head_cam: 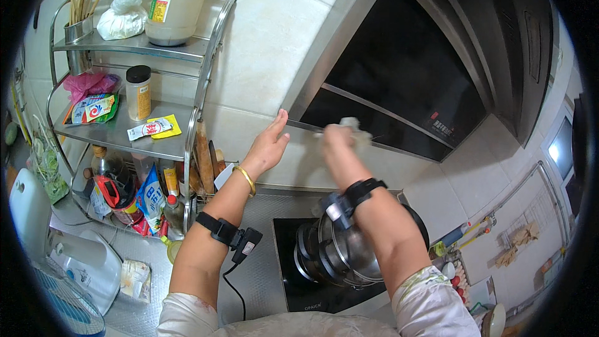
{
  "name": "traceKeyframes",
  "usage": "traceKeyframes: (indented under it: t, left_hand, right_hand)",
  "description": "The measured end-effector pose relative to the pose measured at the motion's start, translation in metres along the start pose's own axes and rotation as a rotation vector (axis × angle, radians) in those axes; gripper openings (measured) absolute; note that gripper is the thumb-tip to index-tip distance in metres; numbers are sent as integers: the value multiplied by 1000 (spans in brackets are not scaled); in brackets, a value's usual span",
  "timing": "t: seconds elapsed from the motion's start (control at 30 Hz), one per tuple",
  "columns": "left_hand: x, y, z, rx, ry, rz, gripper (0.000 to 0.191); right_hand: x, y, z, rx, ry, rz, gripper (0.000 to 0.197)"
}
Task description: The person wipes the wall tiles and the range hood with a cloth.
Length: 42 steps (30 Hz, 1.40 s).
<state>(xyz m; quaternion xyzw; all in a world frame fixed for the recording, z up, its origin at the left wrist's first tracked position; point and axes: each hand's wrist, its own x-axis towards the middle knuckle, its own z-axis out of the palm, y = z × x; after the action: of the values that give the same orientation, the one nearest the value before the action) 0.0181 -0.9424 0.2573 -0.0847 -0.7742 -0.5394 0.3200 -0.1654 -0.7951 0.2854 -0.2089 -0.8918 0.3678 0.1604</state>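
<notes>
My right hand is closed around a crumpled whitish cloth, both blurred. It is up by the lower metal edge of the black glass range hood; whether the cloth touches the hood cannot be told. My left hand is raised in front of the tiled wall, its fingers stretched out and thumb apart, with nothing in it. Its fingertips appear close to the hood's lower left corner. Below my right forearm, a metal pot stands on a black cooktop, partly hidden by the arm.
To the left stands a metal shelf rack with a large plastic jar, a black-lidded jar, bags and bottles. A white fan is at the lower left. A wall rail and several kitchen items are at the right.
</notes>
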Motion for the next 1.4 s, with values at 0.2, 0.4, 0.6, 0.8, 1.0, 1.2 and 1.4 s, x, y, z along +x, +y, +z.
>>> traceKeyframes:
  t: [0.2,0.4,0.6,0.8,1.0,1.2,1.4]
  left_hand:
    - [0,-19,-11,-362,28,-80,49]
    - [-9,-3,-5,-408,95,-132,52]
    - [-15,-4,7,-390,211,-196,57]
    - [-23,-4,13,-436,241,-304,56]
    - [-38,-19,5,-412,249,-271,60]
    - [-48,-16,-8,-387,244,-337,56]
    - [-47,-21,0,-392,281,-339,55]
  right_hand:
    - [-160,-40,-46,555,-704,-300,34]
    - [-122,-56,-145,593,-507,-979,27]
    - [-109,-124,-178,90,511,-1682,50]
    - [-121,-37,-89,-610,360,-2031,28]
    - [-159,-89,-102,-1294,267,-2009,28]
    - [-152,-187,-176,-921,752,-1686,30]
    - [-154,-106,-91,-1068,475,-1874,27]
